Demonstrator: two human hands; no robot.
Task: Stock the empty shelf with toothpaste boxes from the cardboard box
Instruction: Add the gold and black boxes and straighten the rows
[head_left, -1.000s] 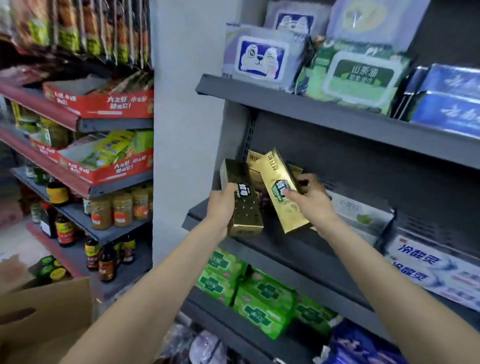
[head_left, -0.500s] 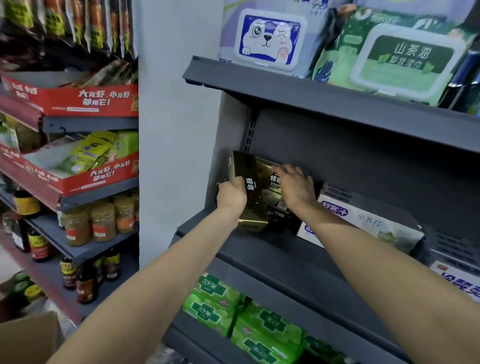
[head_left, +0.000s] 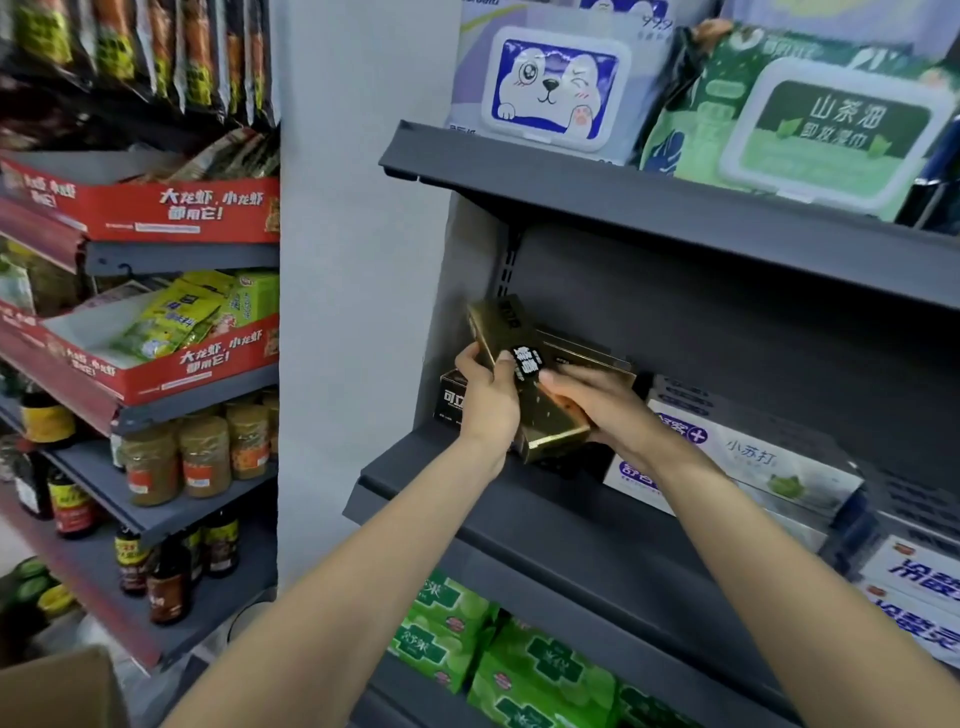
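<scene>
My left hand (head_left: 488, 397) grips a gold toothpaste box (head_left: 524, 379), tilted, at the left end of the dark grey shelf (head_left: 519, 499). My right hand (head_left: 592, 402) wraps it from the other side, low down. More gold boxes (head_left: 587, 358) sit behind; a black box (head_left: 451, 397) stands to the left. A white toothpaste carton (head_left: 753, 457) lies right. Cardboard box (head_left: 57, 691) corner bottom-left.

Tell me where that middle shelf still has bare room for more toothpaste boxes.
The front strip of the middle shelf, from its left end along below the white toothpaste boxes, is bare. The back left corner is crowded: both hands, left hand and right hand, hold a gold box beside more gold boxes and a black box.
</scene>
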